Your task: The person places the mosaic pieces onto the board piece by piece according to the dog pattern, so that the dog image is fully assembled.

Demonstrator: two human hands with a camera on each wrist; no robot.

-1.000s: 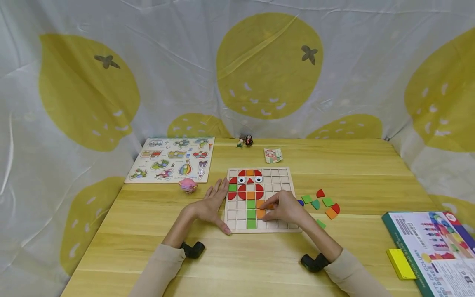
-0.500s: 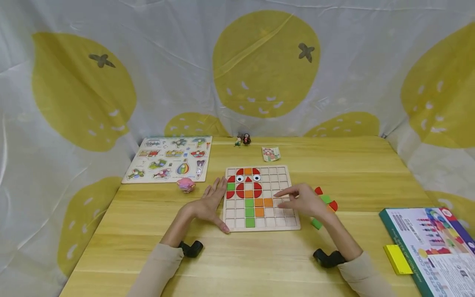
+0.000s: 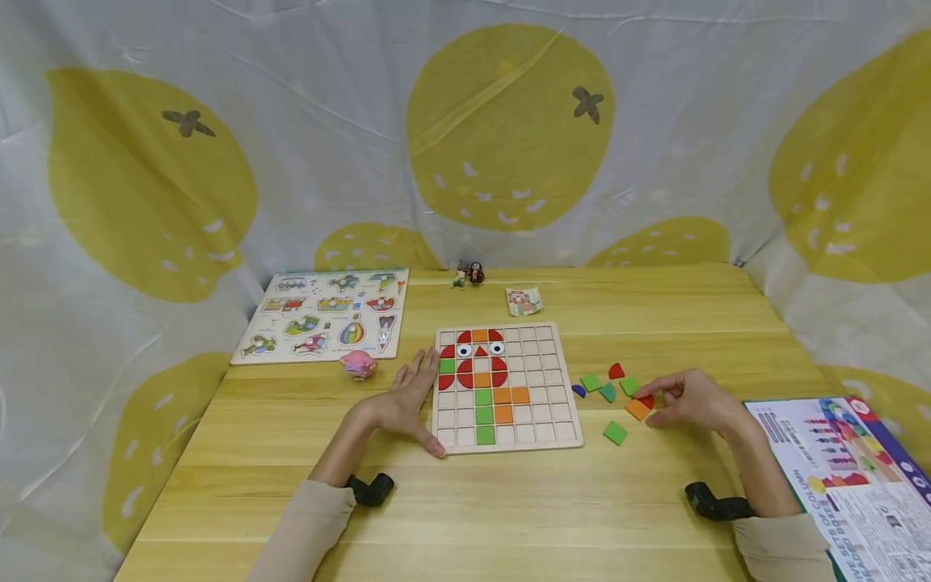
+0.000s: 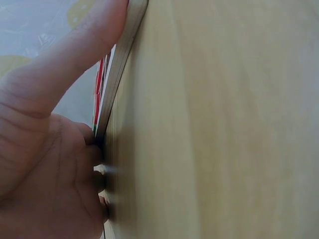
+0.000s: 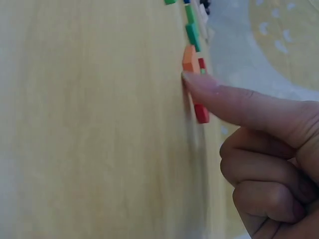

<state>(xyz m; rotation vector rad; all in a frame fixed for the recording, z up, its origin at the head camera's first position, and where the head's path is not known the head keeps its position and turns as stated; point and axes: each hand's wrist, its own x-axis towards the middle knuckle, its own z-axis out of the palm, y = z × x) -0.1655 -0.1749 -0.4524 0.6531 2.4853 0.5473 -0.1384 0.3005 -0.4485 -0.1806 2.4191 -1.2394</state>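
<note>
A square wooden grid board (image 3: 538,424) lies in the middle of the table, with red, orange and green tiles and two round eye pieces set in its left part. My left hand (image 3: 403,404) rests at the board's left edge, thumb at the near corner and fingers spread along the side; its thumb lies against the rim (image 4: 117,69) in the left wrist view. My right hand (image 3: 694,400) is over the loose pieces, thumb and forefinger apart at an orange square tile (image 3: 638,410) and a red quarter-round piece (image 3: 646,400). The thumb tip meets the orange tile in the right wrist view.
More loose pieces lie nearby, including a green square (image 3: 615,433) and a blue piece (image 3: 579,391). A picture card (image 3: 524,301) and small figurines (image 3: 476,273) are behind the board. A peg puzzle (image 3: 320,315) and pink toy (image 3: 358,364) lie left, a box (image 3: 844,485) right.
My right hand has moved from the board's orange tiles rightward to the loose pieces, leaving the orange tiles in the grid. My left hand stays at the board's left edge.
</note>
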